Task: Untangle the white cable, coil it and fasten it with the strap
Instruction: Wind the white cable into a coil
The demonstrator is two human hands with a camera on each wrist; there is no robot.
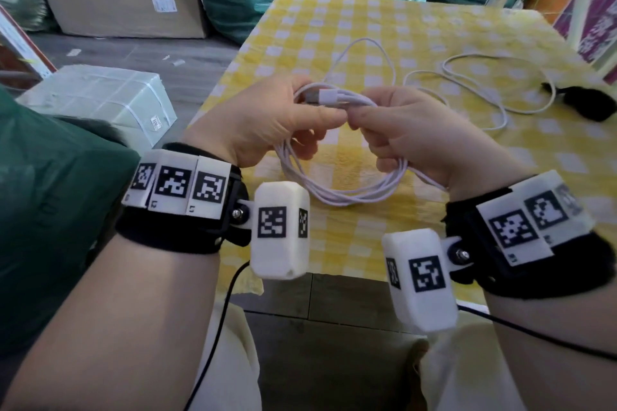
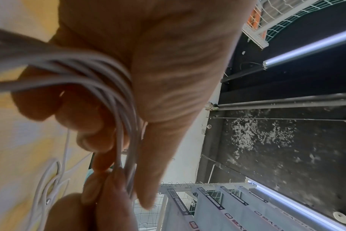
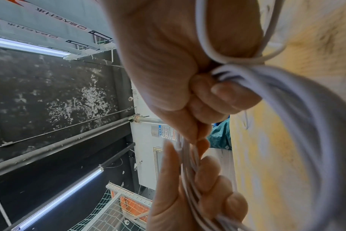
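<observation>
A person seated at the near edge of a table (image 1: pixel 417 27) covered in a yellow-and-white checked cloth holds a white cable (image 1: pixel 347 193) gathered into several loops above the cloth. The left hand (image 1: pixel 263 120) is closed around the left side of the bundle, thumb pressed along the top and fingers curled beneath, with the cable's white plug (image 1: pixel 325 97) showing just past the thumb. Beside it, thumb tips almost touching, the right hand (image 1: pixel 414 133) grips the same strands, its fingers curled tightly round them; the wrist views show the strands passing through both fists. The coil hangs down toward the viewer between the two wrists. To the right, the uncoiled length of the cable (image 1: pixel 480 83) trails in loose curves across the cloth toward the far right, where a black strap (image 1: pixel 584 103) lies near the table's right edge, well apart from the hands.
</observation>
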